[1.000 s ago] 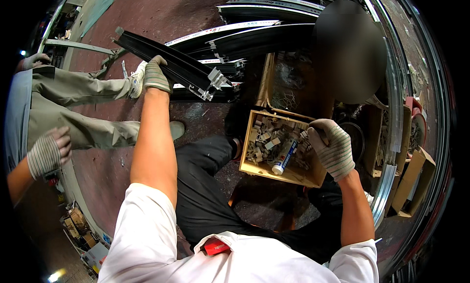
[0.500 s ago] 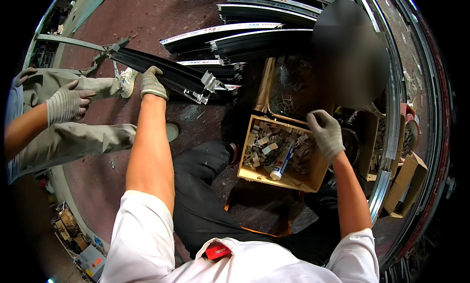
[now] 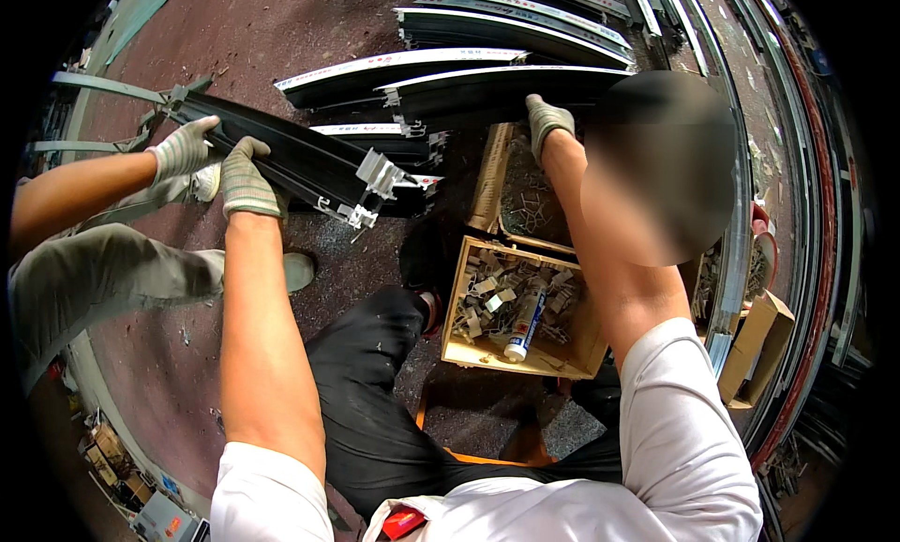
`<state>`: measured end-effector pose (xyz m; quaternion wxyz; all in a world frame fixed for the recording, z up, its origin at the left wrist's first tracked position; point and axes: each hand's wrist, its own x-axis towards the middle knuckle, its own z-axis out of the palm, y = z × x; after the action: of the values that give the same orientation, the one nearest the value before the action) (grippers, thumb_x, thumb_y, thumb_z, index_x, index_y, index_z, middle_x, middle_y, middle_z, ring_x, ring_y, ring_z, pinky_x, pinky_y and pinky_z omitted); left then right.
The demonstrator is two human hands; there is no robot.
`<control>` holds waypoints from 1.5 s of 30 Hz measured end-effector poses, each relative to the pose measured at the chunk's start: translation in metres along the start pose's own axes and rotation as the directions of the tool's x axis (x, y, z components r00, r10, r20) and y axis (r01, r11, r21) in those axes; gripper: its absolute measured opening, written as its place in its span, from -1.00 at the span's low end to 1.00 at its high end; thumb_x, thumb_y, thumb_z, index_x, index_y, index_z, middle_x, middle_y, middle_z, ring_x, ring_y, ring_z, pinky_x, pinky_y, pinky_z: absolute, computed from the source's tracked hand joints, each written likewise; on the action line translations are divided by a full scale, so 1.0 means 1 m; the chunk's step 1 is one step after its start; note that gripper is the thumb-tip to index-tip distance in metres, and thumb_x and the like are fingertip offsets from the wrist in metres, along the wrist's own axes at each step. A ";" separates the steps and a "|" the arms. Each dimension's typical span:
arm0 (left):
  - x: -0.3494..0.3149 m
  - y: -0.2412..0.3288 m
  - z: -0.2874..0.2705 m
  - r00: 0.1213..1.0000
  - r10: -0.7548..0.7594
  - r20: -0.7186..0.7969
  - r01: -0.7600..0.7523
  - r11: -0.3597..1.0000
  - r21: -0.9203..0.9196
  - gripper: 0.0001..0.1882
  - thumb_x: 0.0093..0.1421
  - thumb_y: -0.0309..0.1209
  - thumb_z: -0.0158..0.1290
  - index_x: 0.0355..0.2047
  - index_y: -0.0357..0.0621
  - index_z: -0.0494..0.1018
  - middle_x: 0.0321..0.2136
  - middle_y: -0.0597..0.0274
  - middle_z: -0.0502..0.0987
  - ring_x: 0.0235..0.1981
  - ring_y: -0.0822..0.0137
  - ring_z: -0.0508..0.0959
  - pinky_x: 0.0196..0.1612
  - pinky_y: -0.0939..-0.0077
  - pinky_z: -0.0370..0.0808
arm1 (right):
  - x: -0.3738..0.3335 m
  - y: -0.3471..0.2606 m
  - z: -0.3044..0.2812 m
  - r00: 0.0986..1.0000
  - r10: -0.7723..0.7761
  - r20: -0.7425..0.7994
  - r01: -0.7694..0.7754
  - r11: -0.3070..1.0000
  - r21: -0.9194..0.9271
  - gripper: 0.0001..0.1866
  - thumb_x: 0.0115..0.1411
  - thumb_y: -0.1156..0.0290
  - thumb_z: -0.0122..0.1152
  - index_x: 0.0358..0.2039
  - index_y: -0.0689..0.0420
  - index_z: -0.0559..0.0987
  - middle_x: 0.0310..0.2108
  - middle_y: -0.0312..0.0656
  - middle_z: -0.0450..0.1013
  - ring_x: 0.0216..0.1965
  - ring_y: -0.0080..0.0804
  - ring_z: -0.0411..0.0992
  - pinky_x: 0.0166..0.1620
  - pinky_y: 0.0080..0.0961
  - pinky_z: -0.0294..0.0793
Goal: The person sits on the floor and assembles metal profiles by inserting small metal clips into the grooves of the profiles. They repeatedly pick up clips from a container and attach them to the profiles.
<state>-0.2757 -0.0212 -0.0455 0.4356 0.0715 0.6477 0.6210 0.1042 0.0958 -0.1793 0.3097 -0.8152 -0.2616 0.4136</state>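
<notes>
My left hand (image 3: 251, 181), in a striped grey glove, is closed around the side of a long black metal profile (image 3: 295, 158). Pale metal end pieces (image 3: 380, 176) sit at its near right end. Beside my hand, a co-worker's gloved hand (image 3: 186, 148) rests on the same profile. My right hand (image 3: 550, 125), gloved too, reaches forward and is closed at the lower edge of another black profile (image 3: 497, 94) with a white printed strip. Some of its fingers are hidden. Between my arms stands a wooden box (image 3: 506, 362) with small metal brackets (image 3: 492, 293) and a sealant tube (image 3: 527, 324).
More strip-covered profiles (image 3: 506, 31) lie on the reddish floor ahead. A metal stand (image 3: 112, 87) supports the held profile's far end. Long metal bars (image 3: 816, 214) run along the right, near an open cardboard box (image 3: 757, 345). The co-worker's legs (image 3: 112, 279) are at left.
My right hand has moved from beside the wooden box forward to a black profile. The co-worker's hand has come onto the profile in my left hand. That profile sits further left in view.
</notes>
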 end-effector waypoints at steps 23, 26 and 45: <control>-0.052 -0.004 0.027 0.797 -0.122 0.592 0.127 0.991 0.034 -0.43 0.26 0.05 0.09 -0.11 -0.31 0.44 -0.12 -0.11 0.56 -0.07 0.01 0.60 -0.02 0.17 0.61 | -0.075 0.072 -0.144 0.988 -0.138 0.065 0.128 0.981 0.144 -0.67 0.11 0.28 0.27 -0.23 0.29 0.53 -0.37 -0.12 0.47 -0.37 -0.32 0.41 -0.24 -0.29 0.42; -0.122 -0.024 0.076 0.750 -0.194 0.632 -0.024 0.947 0.319 -0.38 0.19 0.15 0.14 -0.13 -0.23 0.45 -0.19 0.05 0.57 -0.16 0.17 0.62 -0.11 0.30 0.63 | -0.097 0.087 -0.173 0.972 -0.189 0.141 0.131 0.931 0.341 -0.74 0.14 0.36 0.23 -0.25 0.28 0.52 -0.39 -0.16 0.47 -0.39 -0.38 0.39 -0.27 -0.34 0.42; -0.245 -0.109 0.161 0.547 -0.302 0.780 0.213 0.952 0.219 -0.68 0.09 -0.39 0.35 -0.16 -0.11 0.53 -0.27 0.21 0.59 -0.20 0.24 0.58 -0.02 0.33 0.58 | -0.137 0.091 -0.294 0.861 -0.506 0.044 0.480 0.839 0.256 -0.72 0.34 0.21 0.13 -0.30 0.14 0.66 -0.48 -0.35 0.54 -0.43 -0.63 0.41 -0.30 -0.60 0.44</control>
<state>0.0277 -0.0808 0.0003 0.7632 0.2704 0.4128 0.4172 0.2941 -0.1434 -0.0376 0.4854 -0.6537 -0.4282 0.3921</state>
